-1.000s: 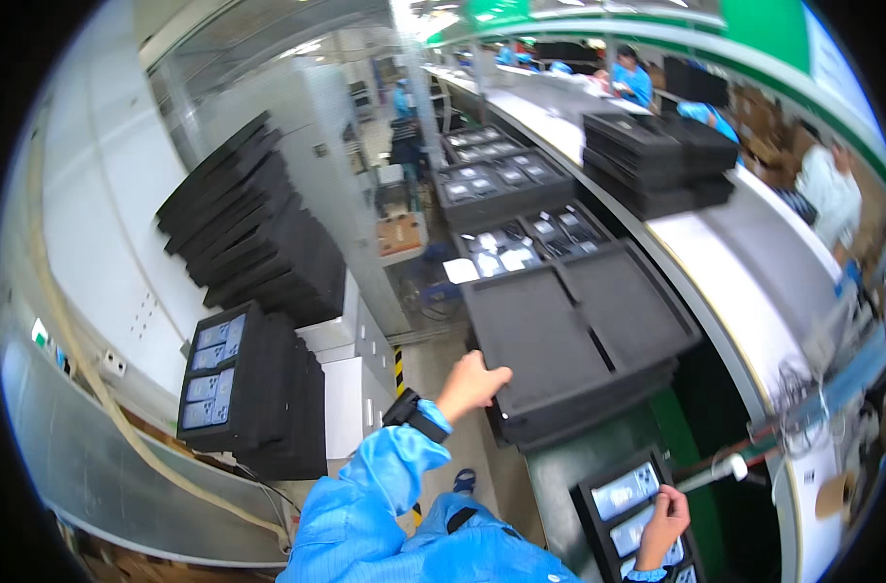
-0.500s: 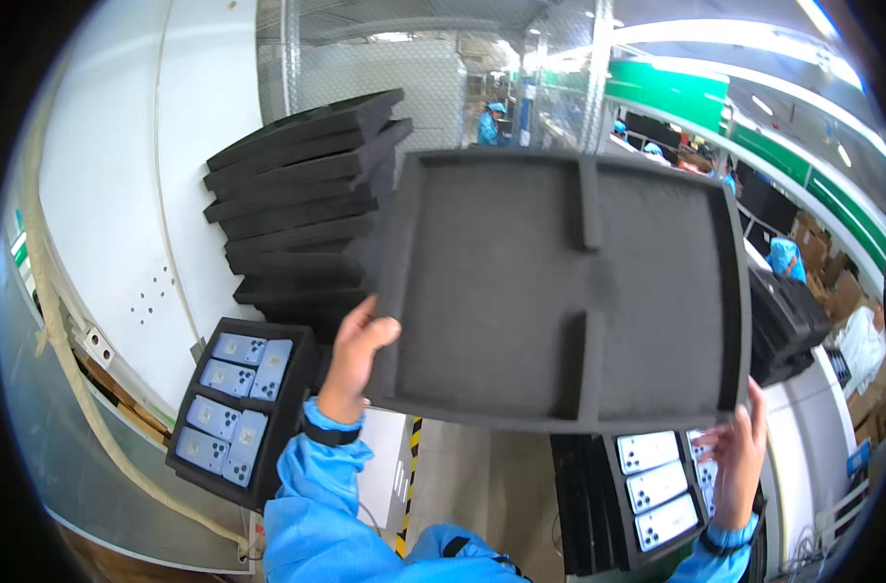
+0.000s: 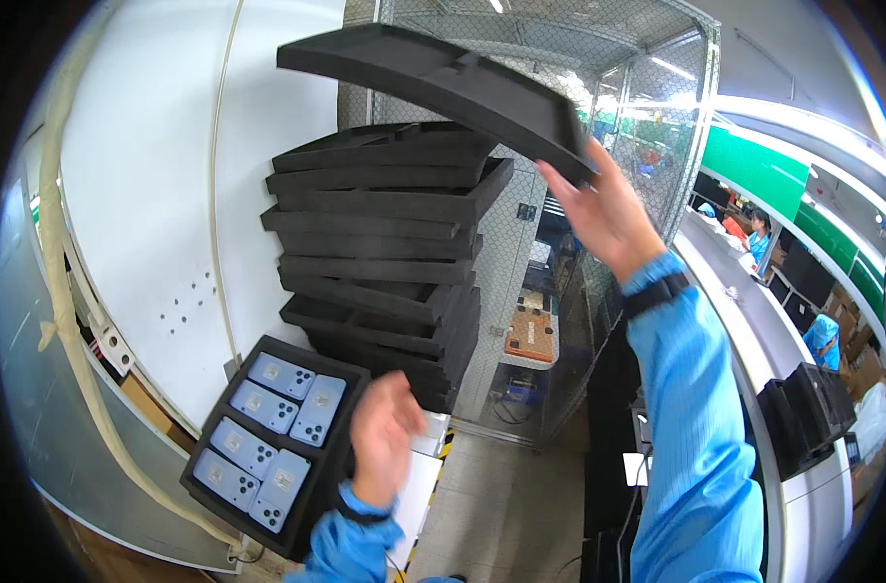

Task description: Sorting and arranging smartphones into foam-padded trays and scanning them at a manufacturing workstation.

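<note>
A black foam tray (image 3: 443, 78), divided by a low rib, hangs tilted above the stack of similar black trays (image 3: 365, 209). My right hand (image 3: 598, 199) grips its right end, thumb below and fingers along the edge. My left hand (image 3: 386, 432) is off that tray, holding nothing, its fingers loosely bent and slightly blurred. Beside it, at lower left, lies another black tray (image 3: 338, 476) with several light-blue phones (image 3: 268, 408) set in it, camera sides up.
A white wall panel (image 3: 151, 175) rises at left, with a wrapped pipe (image 3: 59, 253) along it. Wire mesh fencing (image 3: 647, 107) stands behind the stack. To the right run a white bench (image 3: 734, 291) and more black trays (image 3: 807, 413). Co-workers (image 3: 822, 335) are farther off.
The foam tray has moved left and up, from in front of me to above the stack. My left hand has let go of it and dropped lower; my right hand still holds it.
</note>
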Available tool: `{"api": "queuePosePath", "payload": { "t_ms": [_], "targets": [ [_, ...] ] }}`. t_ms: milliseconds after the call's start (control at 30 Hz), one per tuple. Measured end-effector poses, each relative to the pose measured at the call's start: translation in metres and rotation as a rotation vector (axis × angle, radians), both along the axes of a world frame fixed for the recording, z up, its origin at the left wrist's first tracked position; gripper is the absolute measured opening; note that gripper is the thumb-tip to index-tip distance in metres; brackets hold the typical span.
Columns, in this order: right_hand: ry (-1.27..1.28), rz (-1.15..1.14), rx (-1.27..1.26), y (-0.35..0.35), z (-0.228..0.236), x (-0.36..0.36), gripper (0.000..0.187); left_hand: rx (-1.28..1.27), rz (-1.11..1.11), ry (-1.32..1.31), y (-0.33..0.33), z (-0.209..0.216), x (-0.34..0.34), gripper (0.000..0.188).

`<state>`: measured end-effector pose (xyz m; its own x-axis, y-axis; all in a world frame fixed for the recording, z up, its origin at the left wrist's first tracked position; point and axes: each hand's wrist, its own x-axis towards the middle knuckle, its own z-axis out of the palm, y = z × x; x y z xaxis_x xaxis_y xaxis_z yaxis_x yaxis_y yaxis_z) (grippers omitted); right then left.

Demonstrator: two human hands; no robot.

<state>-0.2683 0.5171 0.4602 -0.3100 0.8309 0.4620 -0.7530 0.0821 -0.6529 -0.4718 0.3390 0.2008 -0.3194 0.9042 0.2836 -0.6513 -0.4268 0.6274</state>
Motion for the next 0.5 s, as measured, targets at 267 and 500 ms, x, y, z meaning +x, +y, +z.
{"api": "queuePosePath", "payload": {
  "t_ms": [267,500],
  "targets": [
    [-0.487,0.035,-0.064,-0.006,-0.094,-0.021,0.045,-0.782,-0.274,0.012,-0.083,-0.162,0.054,0.016],
    [-0.998,0.033,-0.179,-0.126,-0.176,0.121,0.037,-0.533,-0.432,0.221,-0.001,-0.145,0.076,0.011]
  ]
}}
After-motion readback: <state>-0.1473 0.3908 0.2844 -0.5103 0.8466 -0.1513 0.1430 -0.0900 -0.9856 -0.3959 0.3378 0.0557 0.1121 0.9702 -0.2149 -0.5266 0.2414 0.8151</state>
